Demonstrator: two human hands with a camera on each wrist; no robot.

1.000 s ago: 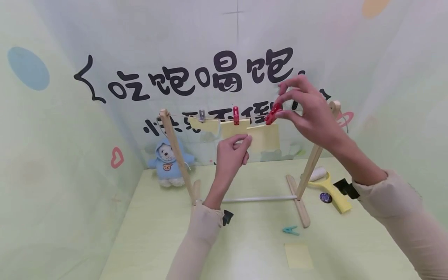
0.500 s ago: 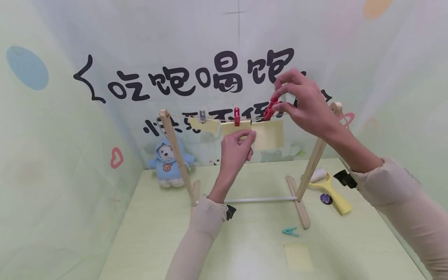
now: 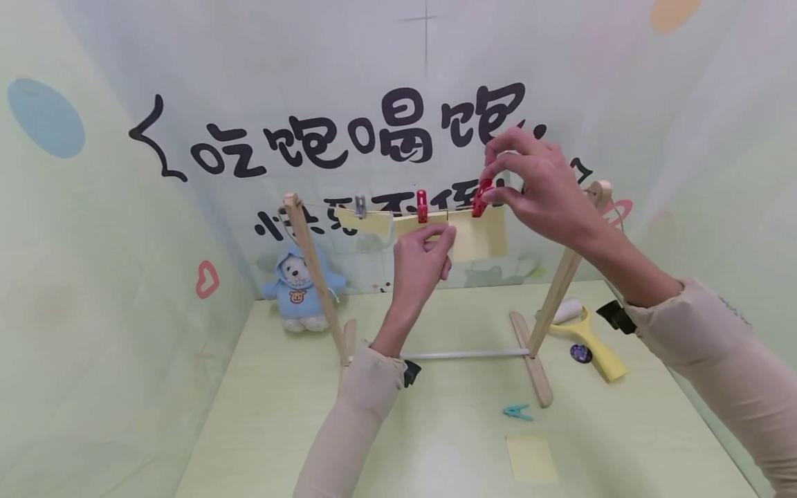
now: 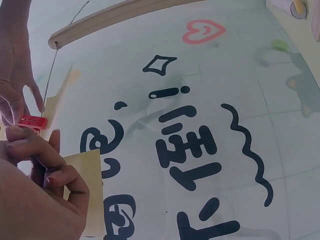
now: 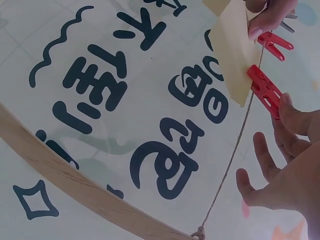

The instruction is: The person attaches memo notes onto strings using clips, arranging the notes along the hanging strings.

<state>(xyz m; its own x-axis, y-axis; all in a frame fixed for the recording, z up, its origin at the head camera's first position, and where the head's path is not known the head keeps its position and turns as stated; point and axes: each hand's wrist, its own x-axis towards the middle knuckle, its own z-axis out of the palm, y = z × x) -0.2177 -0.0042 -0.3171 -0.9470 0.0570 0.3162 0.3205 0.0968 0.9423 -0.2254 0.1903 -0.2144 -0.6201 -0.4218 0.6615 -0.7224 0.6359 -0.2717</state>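
Observation:
A thin string (image 5: 235, 145) runs between two wooden posts, with a yellow paper note (image 3: 478, 238) up at it. My left hand (image 3: 423, 259) pinches that note near its upper left corner. Above the note's top edge, my right hand (image 3: 542, 187) pinches a red clothespin (image 5: 266, 90) between thumb and forefinger, its tip over the paper and string. Left of it, another red clothespin (image 3: 422, 206) holds a second yellow note (image 3: 407, 228), partly behind my left hand. Farther left a grey clothespin (image 3: 360, 206) holds a third yellow note (image 3: 367, 223).
The wooden rack (image 3: 314, 277) stands on the table. Below it lie a teal clothespin (image 3: 517, 412) and a yellow note (image 3: 531, 458). At right are a yellow-handled lint roller (image 3: 598, 349) and a dark round disc (image 3: 580, 353). A blue-hooded plush bear (image 3: 301, 290) sits back left.
The yellow note rose to the string and shifted slightly right with my left hand. My right hand lifted the red clothespin off the note, then lowered it back over the top edge.

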